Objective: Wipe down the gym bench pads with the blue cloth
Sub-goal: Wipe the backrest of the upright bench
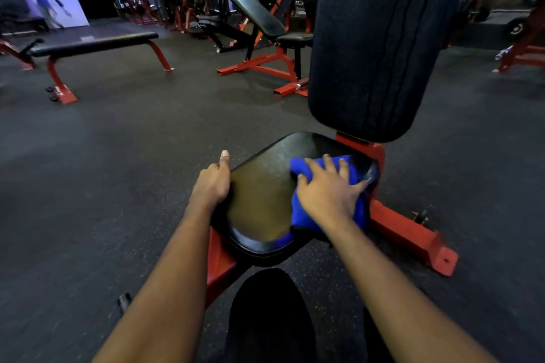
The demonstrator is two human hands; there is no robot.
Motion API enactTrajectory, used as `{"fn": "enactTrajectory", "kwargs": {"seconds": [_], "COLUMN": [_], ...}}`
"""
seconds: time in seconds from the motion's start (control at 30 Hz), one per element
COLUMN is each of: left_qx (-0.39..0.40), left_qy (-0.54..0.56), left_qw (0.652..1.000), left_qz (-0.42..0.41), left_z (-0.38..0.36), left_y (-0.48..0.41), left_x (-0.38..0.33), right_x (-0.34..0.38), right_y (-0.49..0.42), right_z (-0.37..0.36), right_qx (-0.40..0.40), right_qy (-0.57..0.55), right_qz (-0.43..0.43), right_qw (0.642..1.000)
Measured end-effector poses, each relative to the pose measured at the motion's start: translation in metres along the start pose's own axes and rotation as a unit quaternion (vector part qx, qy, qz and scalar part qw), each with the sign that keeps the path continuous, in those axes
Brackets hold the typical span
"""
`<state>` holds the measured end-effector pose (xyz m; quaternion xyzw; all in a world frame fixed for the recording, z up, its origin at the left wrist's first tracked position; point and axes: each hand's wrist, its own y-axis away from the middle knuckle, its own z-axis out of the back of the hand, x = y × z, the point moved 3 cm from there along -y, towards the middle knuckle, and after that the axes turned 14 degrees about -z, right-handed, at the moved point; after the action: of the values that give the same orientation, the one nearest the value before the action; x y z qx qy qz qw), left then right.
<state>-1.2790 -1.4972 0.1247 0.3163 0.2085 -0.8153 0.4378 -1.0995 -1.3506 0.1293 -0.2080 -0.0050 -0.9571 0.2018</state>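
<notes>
A black seat pad (259, 200) on a red frame sits just in front of me, with a tall upright black back pad (380, 38) behind it. The blue cloth (300, 215) lies bunched on the right side of the seat pad. My right hand (327, 188) presses flat on the cloth, fingers spread toward the pad's back right corner. My left hand (213, 183) grips the seat pad's left edge, thumb pointing up.
The red base bar (413, 236) of this bench runs out to the right. A flat bench (94, 44) stands at the left, an incline bench (253, 9) behind the middle. More red machines line the back. Dark rubber floor (118, 156) lies all around.
</notes>
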Motion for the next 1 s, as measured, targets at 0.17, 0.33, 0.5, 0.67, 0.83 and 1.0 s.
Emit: {"fn": "enactTrajectory", "kwargs": {"seconds": [0.17,0.33,0.5,0.67,0.83,1.0], "left_qx": [0.005,0.011,0.006,0.006,-0.009,-0.028], "left_qy": [-0.010,-0.011,-0.013,-0.009,0.009,0.048], "left_qw": [1.000,1.000,1.000,1.000,1.000,0.998], "left_qz": [-0.014,-0.016,-0.015,-0.019,-0.021,-0.017], "left_z": [0.002,0.001,-0.001,-0.002,-0.003,-0.001], "left_y": [0.001,0.001,-0.004,-0.007,-0.010,-0.008], "left_x": [0.000,-0.003,0.002,0.007,0.007,0.006], "right_x": [-0.012,-0.033,0.006,-0.005,0.023,0.079], "right_y": [-0.026,-0.075,0.007,-0.040,-0.122,-0.043], "right_z": [0.004,0.016,-0.004,0.001,-0.002,-0.026], "right_qx": [-0.007,-0.008,-0.027,0.009,0.038,0.121], "right_qy": [-0.004,-0.041,0.015,0.032,0.081,0.085], "right_qz": [0.046,-0.086,0.020,0.043,0.032,0.245], "right_qw": [0.999,0.995,0.999,0.998,0.995,0.958]}}
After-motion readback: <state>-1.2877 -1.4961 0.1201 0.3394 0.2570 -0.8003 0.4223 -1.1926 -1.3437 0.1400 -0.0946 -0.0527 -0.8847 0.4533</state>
